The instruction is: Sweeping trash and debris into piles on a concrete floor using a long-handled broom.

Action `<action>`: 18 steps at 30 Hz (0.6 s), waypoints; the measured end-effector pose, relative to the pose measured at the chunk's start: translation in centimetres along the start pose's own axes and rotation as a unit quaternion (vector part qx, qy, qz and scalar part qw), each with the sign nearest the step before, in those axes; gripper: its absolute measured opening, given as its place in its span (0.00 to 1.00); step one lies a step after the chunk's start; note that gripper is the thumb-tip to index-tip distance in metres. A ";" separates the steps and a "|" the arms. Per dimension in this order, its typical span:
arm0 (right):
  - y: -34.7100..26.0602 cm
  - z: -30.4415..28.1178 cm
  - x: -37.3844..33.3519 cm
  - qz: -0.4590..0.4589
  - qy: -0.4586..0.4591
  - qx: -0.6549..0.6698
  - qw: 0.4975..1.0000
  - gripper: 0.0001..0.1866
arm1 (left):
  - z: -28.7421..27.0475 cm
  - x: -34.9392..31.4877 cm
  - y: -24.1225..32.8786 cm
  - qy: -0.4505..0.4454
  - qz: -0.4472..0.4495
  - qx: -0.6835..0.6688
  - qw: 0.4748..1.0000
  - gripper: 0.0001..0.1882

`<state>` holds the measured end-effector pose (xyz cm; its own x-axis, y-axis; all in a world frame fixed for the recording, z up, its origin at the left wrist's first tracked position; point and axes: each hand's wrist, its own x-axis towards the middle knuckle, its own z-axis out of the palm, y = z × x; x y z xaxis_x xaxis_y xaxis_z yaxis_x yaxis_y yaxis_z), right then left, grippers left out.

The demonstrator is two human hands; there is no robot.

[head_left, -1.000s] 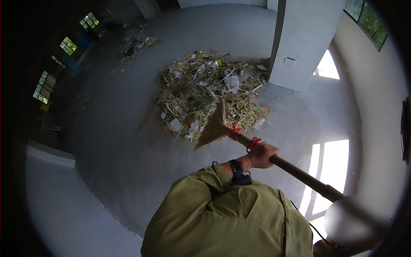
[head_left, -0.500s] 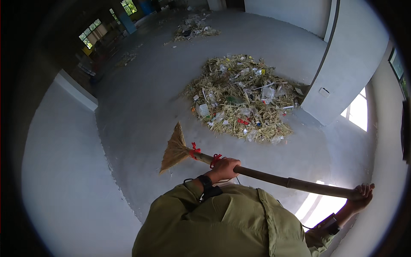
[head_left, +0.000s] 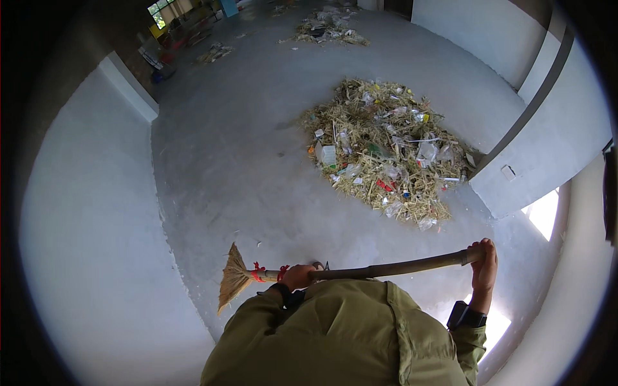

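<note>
Across the front of my body lies a straw broom [head_left: 399, 264] with a long bamboo handle and red ties near its head. Its fanned bristles point left, close to the left wall. My left hand [head_left: 297, 276] is closed round the handle just behind the red ties. At the handle's far right end, my right hand [head_left: 485, 257] wraps over the tip. Ahead of me, beyond the broom, a large heap of straw and litter [head_left: 393, 151] covers the grey floor, mixed with plastic, paper and a white box. The broom is apart from this heap.
A white wall [head_left: 96, 225] runs along my left. On the right a white pillar [head_left: 541, 135] stands beside the heap, with sunlight patches on the floor near it. Farther off lie a second litter heap [head_left: 331, 29] and a small scatter of straw [head_left: 215, 53].
The broom has moved left and nearer my body, its head lower and its right end raised. Both hands, still gripping it, have moved left. The view has shifted, so the heap appears farther right.
</note>
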<state>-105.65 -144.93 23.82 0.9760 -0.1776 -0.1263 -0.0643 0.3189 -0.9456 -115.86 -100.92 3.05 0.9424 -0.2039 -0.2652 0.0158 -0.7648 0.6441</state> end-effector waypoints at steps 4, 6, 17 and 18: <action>2.2 6.0 2.3 0.017 -0.043 -0.061 0.997 0.13 | 0.6 -0.4 -6.1 -0.018 -0.026 -0.002 1.000 0.12; 3.8 9.2 3.8 0.029 -0.066 -0.089 0.993 0.13 | 0.9 -0.7 -9.5 -0.022 -0.039 0.003 0.999 0.12; 12.3 22.7 9.7 0.093 -0.138 -0.196 0.966 0.16 | -0.1 -4.8 -20.5 -0.063 -0.143 -0.053 0.986 0.15; 12.6 23.8 9.7 0.103 -0.139 -0.199 0.965 0.15 | -0.3 -4.8 -21.0 -0.042 -0.141 -0.059 0.987 0.18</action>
<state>-92.00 -120.49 17.76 0.9486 0.1256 -0.2904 -0.2832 -0.0723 -0.9563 -120.64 -83.75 -8.98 0.8634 -0.0467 -0.5023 0.3178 -0.7229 0.6135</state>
